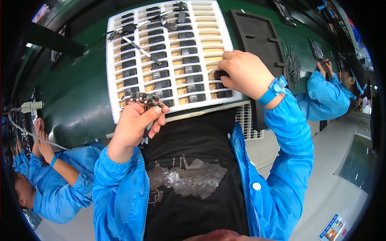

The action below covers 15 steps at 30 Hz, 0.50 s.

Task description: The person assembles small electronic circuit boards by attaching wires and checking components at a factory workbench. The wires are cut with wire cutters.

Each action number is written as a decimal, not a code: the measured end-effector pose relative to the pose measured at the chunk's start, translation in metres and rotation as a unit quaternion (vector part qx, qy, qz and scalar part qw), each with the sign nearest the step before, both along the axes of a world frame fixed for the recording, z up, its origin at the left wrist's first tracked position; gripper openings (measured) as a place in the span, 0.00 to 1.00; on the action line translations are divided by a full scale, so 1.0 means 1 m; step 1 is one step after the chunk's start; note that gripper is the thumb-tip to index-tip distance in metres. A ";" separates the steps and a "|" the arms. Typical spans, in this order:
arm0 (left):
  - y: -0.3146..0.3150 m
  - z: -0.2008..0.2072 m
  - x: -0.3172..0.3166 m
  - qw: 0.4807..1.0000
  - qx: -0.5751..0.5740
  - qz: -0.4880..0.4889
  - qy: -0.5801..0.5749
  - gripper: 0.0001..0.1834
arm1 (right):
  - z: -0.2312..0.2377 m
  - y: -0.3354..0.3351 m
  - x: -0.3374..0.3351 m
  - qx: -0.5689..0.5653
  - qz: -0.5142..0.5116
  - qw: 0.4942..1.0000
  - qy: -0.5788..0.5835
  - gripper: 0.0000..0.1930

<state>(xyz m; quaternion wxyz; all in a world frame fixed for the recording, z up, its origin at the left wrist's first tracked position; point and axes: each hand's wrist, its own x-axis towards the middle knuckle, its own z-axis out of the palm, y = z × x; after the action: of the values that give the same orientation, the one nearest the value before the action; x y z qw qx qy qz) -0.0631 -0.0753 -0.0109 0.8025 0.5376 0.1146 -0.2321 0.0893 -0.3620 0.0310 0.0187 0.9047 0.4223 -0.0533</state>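
My left hand [138, 122] is closed around several small dark circuit boards [141, 97], fanned out above the thumb at the near left corner of a white foam tray [111, 76]. The tray's slots stand in columns, many filled with small black parts [194, 68] that have tan strips beside them. Over the tray's right column, my right hand [244, 74] has its fingers closed on a small black part [219, 75] at a slot. Its fingertips are partly hidden. Near it, another slot holds black parts [222, 94].
Loose dark boards with pale strips [138, 49] lie across the tray's far left. A black foam tray [259, 40] sits to the right on the green table [86, 108], beside a heap of thin grey strips [293, 64]. Co-workers in blue sleeves [327, 94] sit on both sides.
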 end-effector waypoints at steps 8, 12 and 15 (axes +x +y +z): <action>0.001 -0.001 0.000 1.000 -0.014 0.009 -0.005 0.12 | 0.000 -0.007 0.014 0.060 0.037 0.996 0.054 0.10; 0.000 0.004 0.000 1.000 -0.003 -0.005 0.008 0.13 | 0.024 0.001 0.009 0.244 -0.011 0.967 0.068 0.09; -0.003 0.005 0.001 1.000 0.016 -0.014 0.004 0.12 | 0.010 0.027 0.010 0.287 0.032 0.951 -0.111 0.10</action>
<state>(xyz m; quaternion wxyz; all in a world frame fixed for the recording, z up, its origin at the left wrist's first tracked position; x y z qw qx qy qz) -0.0624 -0.0786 -0.0056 0.7897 0.5514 0.1140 -0.2437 0.0995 -0.3353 0.0412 -0.1933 0.8580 0.4440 0.1711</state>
